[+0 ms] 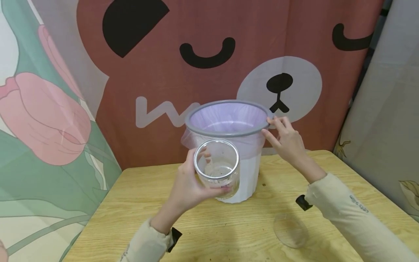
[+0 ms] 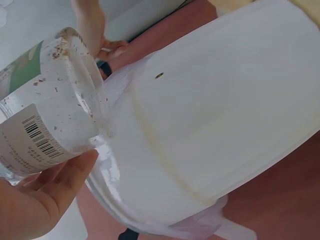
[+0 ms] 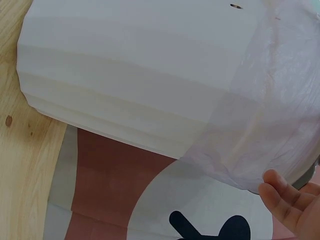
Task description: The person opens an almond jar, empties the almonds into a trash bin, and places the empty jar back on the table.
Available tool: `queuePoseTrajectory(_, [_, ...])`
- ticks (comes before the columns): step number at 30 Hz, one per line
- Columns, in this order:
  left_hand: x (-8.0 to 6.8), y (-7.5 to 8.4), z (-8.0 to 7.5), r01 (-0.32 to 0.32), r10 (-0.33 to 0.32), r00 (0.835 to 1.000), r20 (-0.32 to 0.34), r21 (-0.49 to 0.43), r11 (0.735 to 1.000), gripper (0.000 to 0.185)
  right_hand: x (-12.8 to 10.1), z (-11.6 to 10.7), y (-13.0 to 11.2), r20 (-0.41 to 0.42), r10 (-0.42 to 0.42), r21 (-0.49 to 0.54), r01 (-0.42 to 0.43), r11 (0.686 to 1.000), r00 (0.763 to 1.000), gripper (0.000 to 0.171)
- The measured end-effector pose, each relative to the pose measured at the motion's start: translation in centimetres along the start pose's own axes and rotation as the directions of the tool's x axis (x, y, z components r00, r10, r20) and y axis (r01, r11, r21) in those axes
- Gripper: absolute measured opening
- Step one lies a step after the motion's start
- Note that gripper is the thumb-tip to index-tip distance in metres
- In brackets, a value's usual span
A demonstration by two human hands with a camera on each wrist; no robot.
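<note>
In the head view my left hand (image 1: 187, 186) grips a clear jar (image 1: 218, 168) by its side, with its mouth facing up and toward me. Bits of dark residue cling inside the jar. The left wrist view shows a barcode label (image 2: 39, 134) on its wall and brown crumbs near its base. Behind the jar stands a white trash can (image 1: 252, 178), lined with a thin purple bag (image 1: 229, 113) under a grey rim ring (image 1: 226, 134). My right hand (image 1: 287, 142) pinches the right side of that ring between thumb and fingers.
A round clear lid (image 1: 290, 230) lies on the wooden table (image 1: 196, 233) at the front right. Small dark specks dot the tabletop. Close behind the table hangs a red-brown bear-print curtain (image 1: 163, 145), with a floral one (image 1: 46, 145) on the left.
</note>
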State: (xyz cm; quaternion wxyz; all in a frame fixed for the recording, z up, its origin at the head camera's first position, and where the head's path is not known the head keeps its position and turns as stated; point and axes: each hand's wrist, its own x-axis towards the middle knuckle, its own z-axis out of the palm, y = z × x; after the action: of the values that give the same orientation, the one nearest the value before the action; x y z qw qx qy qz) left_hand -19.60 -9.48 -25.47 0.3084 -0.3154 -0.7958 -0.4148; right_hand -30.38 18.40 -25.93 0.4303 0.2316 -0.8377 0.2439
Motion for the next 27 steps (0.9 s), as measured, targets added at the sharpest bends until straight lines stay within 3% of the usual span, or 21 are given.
queuePoseTrajectory(17, [-2.0,-1.3,1.6,-0.035,0.040,0.998,0.046,-0.105,0.994,0.090,0.0,0.0,0.1,0.006,0.006,0.007,-0.006,1.000,1.000,0.049])
queuePoseTrajectory(27, [-3.1,-1.9,2.5,-0.006,0.012,0.996,0.083,-0.078,0.997,0.090,0.0,0.0,0.1,0.004,-0.005,0.013,0.005,1.000,1.000,0.049])
